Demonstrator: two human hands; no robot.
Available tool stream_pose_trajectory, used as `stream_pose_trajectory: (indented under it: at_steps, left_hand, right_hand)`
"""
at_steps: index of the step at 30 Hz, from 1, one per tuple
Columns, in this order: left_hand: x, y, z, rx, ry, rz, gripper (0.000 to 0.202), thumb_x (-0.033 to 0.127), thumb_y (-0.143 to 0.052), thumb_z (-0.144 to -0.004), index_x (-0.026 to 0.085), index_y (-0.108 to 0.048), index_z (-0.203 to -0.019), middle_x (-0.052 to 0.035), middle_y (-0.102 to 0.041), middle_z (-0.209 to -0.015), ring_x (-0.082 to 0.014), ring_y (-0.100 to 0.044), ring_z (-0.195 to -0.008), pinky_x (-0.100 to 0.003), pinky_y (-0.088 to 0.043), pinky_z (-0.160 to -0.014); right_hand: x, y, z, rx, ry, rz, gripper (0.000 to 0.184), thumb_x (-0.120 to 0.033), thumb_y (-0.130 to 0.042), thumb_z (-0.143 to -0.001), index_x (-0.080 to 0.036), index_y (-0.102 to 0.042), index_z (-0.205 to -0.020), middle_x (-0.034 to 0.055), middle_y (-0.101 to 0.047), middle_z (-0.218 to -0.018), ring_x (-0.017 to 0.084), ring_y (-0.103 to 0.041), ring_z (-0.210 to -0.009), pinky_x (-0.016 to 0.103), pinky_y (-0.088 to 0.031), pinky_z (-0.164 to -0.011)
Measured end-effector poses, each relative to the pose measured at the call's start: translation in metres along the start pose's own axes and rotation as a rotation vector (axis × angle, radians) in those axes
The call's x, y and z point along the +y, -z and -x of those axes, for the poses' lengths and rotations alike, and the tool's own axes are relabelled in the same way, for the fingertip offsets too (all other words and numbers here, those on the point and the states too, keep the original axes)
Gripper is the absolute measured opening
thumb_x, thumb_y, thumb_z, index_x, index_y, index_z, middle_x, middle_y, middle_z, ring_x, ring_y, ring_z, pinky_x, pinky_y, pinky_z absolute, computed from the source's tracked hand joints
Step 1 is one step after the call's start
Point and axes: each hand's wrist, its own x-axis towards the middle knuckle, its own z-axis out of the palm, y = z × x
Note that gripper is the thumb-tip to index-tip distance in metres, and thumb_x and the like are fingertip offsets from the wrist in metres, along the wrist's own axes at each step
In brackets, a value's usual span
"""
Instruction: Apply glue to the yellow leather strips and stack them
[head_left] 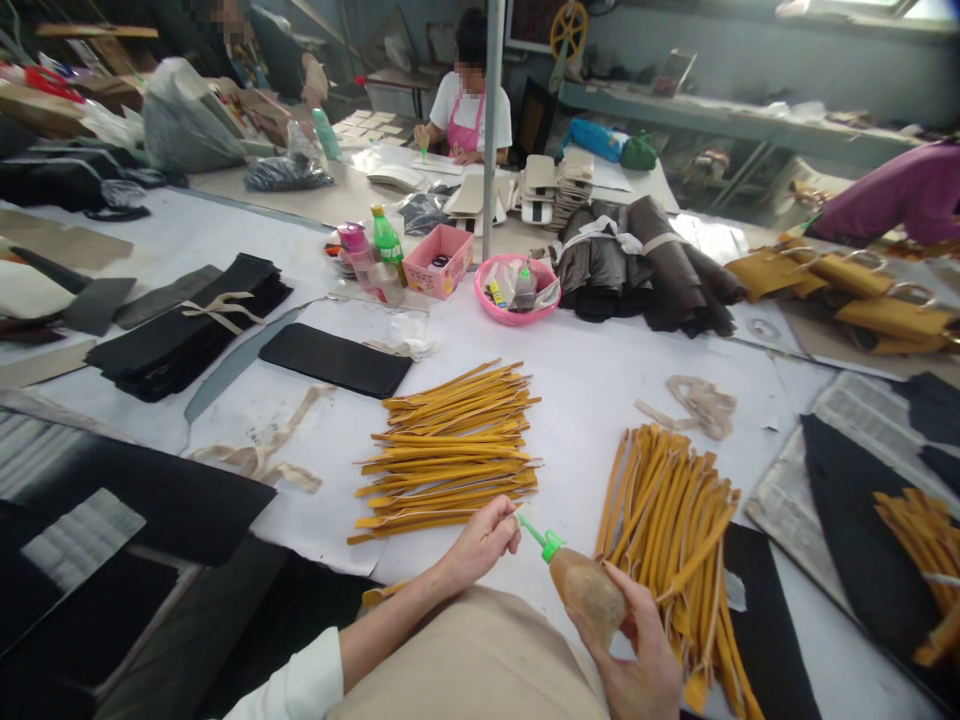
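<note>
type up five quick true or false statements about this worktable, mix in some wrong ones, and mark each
1. The right hand holds a translucent amber, green-capped squeeze bottle. True.

2. The left hand is spread open, palm up. False: its fingers are closed, close to the bottle's slender green nozzle.

3. A round pink plastic basket stands beside a rectangular pink box. True.

4. The thick stack of black sheets is tied with a bright red cord. False: a beige fabric band ties it.

5. Narrow mustard-yellow strips lie beyond the left hand. True.
</note>
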Motion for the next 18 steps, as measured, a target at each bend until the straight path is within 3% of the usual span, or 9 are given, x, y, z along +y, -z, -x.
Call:
stream_pose_trajectory:
  at_steps: [18]
  left_hand:
    - [-0.0067, 0.0008, -0.0026, 0.029, -0.028, 0.017, 0.015, 0.032, -0.047, -0.091, 0.020, -0.046, -0.083, 0.0045, -0.052, -0.061, -0.0101, -0.041, -0.054, -0.023, -0.032, -0.054]
  right_hand:
    - [-0.0050, -0.0033, -0.0018, 0.008, 0.029, 0.036, 0.052, -0.045, -0.074, -0.081, -0.022, -0.059, -0.126, 0.0117, -0.067, -0.117, 0.025, -0.069, -0.093, 0.030, -0.059, -0.070]
